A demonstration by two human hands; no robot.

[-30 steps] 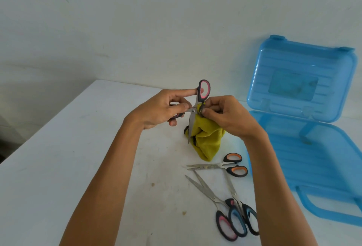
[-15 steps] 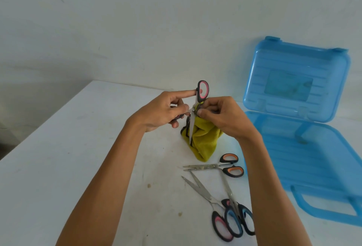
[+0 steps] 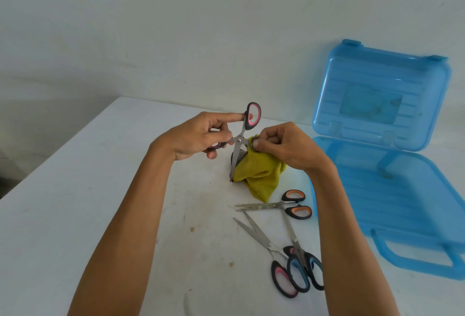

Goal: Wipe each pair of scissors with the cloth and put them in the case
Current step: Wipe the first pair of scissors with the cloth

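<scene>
Head view. Left hand (image 3: pixel 198 137) at centre, raised above the white tabletop (image 3: pixel 100 190), gripping the held scissors (image 3: pixel 239 140). Scissors upright, blades down, spread into an X. Upper pink-lined loop resting against the tip of the straight index finger; lower loop tucked among the curled fingers; thumb by the pivot.

Right hand (image 3: pixel 284 147) just beside, to the right of the pivot. Fingers (image 3: pixel 259 142) curled, pinching the yellow cloth (image 3: pixel 259 174) against the top of one blade. Cloth bunched under that hand, draped down along the blade, lower corner hanging near the tabletop. Touching the surface or not: cannot tell.

Three more pairs flat on the tabletop, nearer than the cloth:
- orange scissors (image 3: pixel 276 206), closed, tips left, handles right, close to the edge of the case.
- pink scissors (image 3: pixel 256 235), blades slightly parted, tips up-left by the orange pair's tips, handles toward the near edge.
- blue scissors (image 3: pixel 293 235), blades pointing away, reaching the orange pair near its handles; loops overlapping the pink pair's loops, partly hidden by the right forearm.

Case (image 3: pixel 402 190), translucent blue, open at right on the tabletop. Base flat, carry handle on the near side. Lid (image 3: pixel 377 94) standing upright at the back, close to the pale wall (image 3: pixel 176 26). Scattered brown stains on the tabletop between the forearms.
</scene>
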